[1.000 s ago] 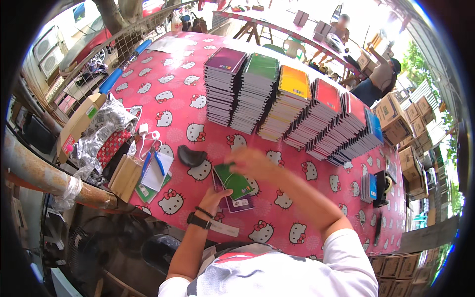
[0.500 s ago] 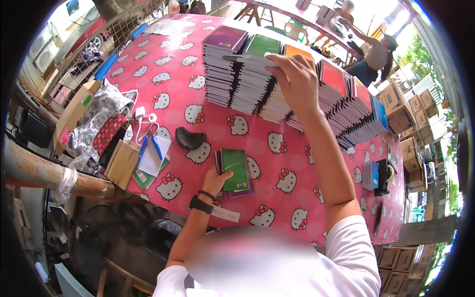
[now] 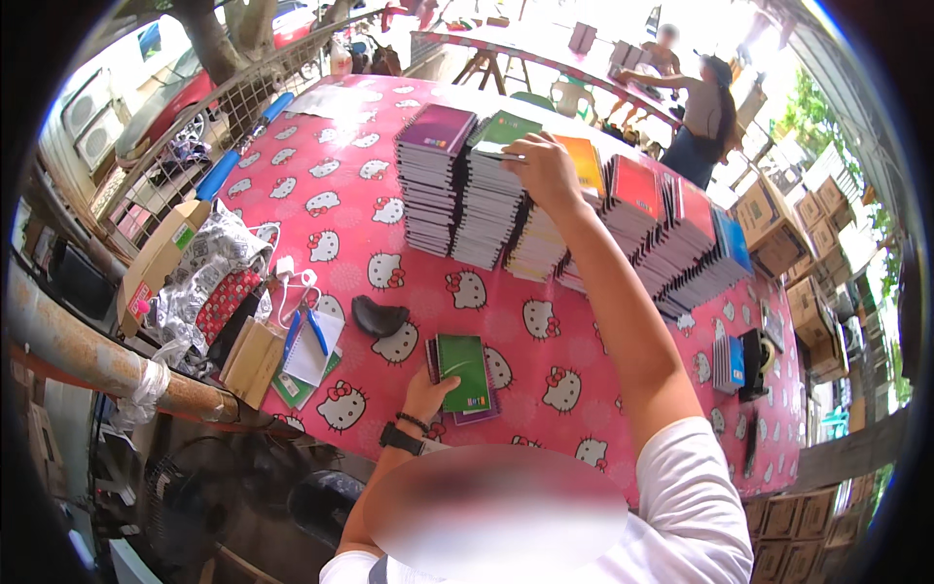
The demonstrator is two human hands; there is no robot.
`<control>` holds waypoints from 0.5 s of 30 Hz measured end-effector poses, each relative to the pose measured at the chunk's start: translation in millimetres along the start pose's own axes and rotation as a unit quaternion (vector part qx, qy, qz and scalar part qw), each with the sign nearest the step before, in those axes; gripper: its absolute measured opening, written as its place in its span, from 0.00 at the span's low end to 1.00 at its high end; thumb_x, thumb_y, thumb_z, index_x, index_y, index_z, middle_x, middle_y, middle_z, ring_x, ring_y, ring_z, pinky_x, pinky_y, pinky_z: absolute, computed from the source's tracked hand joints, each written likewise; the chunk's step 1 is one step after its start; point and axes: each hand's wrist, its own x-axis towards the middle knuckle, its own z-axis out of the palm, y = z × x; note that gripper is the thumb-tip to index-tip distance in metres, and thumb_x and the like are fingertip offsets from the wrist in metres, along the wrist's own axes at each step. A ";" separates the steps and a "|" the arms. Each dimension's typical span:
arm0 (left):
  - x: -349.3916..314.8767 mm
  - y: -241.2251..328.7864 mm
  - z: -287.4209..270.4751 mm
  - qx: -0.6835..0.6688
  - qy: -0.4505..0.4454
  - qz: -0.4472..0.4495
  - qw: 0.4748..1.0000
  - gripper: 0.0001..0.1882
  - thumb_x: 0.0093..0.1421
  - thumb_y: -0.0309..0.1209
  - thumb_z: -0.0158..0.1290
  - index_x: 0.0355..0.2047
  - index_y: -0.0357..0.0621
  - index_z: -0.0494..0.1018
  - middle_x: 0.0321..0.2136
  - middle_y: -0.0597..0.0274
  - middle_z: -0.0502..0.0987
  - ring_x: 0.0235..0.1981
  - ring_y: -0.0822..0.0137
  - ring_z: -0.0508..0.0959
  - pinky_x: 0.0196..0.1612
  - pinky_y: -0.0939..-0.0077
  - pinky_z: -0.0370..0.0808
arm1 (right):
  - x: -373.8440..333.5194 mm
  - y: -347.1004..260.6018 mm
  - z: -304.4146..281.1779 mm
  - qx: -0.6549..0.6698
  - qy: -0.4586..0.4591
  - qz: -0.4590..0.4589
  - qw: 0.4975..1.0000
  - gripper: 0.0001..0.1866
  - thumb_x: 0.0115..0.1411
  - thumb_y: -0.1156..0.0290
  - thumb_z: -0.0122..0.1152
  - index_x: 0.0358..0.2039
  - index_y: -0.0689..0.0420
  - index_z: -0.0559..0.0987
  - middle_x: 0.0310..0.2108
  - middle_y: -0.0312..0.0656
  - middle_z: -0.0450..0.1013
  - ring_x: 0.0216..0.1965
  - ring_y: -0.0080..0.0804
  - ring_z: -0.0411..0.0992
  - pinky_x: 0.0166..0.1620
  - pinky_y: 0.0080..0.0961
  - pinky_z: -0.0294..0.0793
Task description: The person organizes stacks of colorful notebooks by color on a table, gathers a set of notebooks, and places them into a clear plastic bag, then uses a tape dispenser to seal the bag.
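Observation:
My left hand [image 3: 425, 397] is closed on a small green spiral notebook [image 3: 464, 375], its thumb over the cover near the left edge. A purple notebook [image 3: 477, 418] peeks out beneath it, close to the table's front edge. Farther off, my right hand [image 3: 550, 173] reaches to the tall stack of green notebooks [image 3: 489, 200]. Its fingers pinch the right front edge of a notebook at the stack's top. Beside that stack stand piles of purple notebooks [image 3: 435, 131], orange notebooks [image 3: 586, 164], red notebooks [image 3: 637, 185] and blue notebooks [image 3: 730, 243].
A black curved object [image 3: 379, 316] lies left of centre on the pink patterned tablecloth [image 3: 331, 282]. Blue-handled scissors [image 3: 317, 333] rest on notebooks at left. A small blue notebook pile [image 3: 728, 362] stands beside a black tape dispenser [image 3: 754, 365]. Two people are by a far table.
The view has tilted up, so the table sits lower in it. My right hand stays at the green stack, its fingers now lower against the top. My left hand keeps its hold.

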 end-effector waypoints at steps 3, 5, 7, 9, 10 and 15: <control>-5.6 -10.4 1.0 -0.040 0.001 -0.001 0.999 0.16 0.51 0.28 0.54 0.39 0.33 0.69 0.33 0.58 0.76 0.33 0.70 0.76 0.37 0.76 0.71 | 3.9 -31.3 -46.2 0.080 0.189 -0.015 0.979 0.06 0.46 0.72 0.62 0.27 0.54 0.79 0.23 0.38 0.74 0.27 0.35 0.71 0.36 0.29 0.70; -3.6 -22.5 -5.1 -0.063 0.011 0.027 0.998 0.16 0.52 0.32 0.54 0.37 0.33 0.70 0.30 0.58 0.76 0.30 0.68 0.77 0.35 0.76 0.72 | -19.8 -70.0 -77.0 0.218 0.083 0.050 0.971 0.05 0.46 0.76 0.61 0.27 0.55 0.79 0.23 0.40 0.74 0.26 0.35 0.71 0.31 0.25 0.70; 3.1 -37.6 -28.4 -0.205 -0.019 -0.096 0.974 0.17 0.54 0.35 0.53 0.39 0.34 0.69 0.30 0.59 0.76 0.31 0.69 0.76 0.35 0.76 0.72 | -50.5 -96.4 -84.1 0.332 -0.183 0.044 0.924 0.05 0.47 0.75 0.60 0.28 0.59 0.78 0.27 0.44 0.74 0.29 0.30 0.73 0.33 0.25 0.71; 7.0 -36.5 -20.0 -0.293 -0.069 -0.144 0.943 0.19 0.55 0.38 0.52 0.40 0.35 0.69 0.31 0.59 0.76 0.31 0.69 0.76 0.35 0.76 0.72 | -105.2 -107.6 -51.5 0.379 -0.369 0.103 0.843 0.11 0.45 0.70 0.63 0.31 0.60 0.78 0.28 0.45 0.75 0.30 0.32 0.73 0.36 0.26 0.71; 8.8 -25.7 -5.6 -0.312 -0.098 -0.130 0.936 0.19 0.56 0.40 0.52 0.40 0.36 0.68 0.31 0.60 0.76 0.32 0.69 0.76 0.35 0.75 0.72 | -158.2 -99.5 -10.8 0.380 -0.379 0.145 0.831 0.13 0.47 0.69 0.62 0.33 0.61 0.77 0.32 0.47 0.74 0.33 0.37 0.73 0.39 0.29 0.71; -2.1 -17.2 7.5 -0.010 0.018 0.094 0.995 0.20 0.48 0.34 0.60 0.38 0.36 0.68 0.32 0.58 0.76 0.33 0.67 0.77 0.36 0.74 0.73 | -175.4 -91.9 -2.2 0.272 -0.136 0.033 0.952 0.19 0.45 0.71 0.61 0.41 0.57 0.73 0.37 0.48 0.71 0.40 0.44 0.69 0.42 0.35 0.69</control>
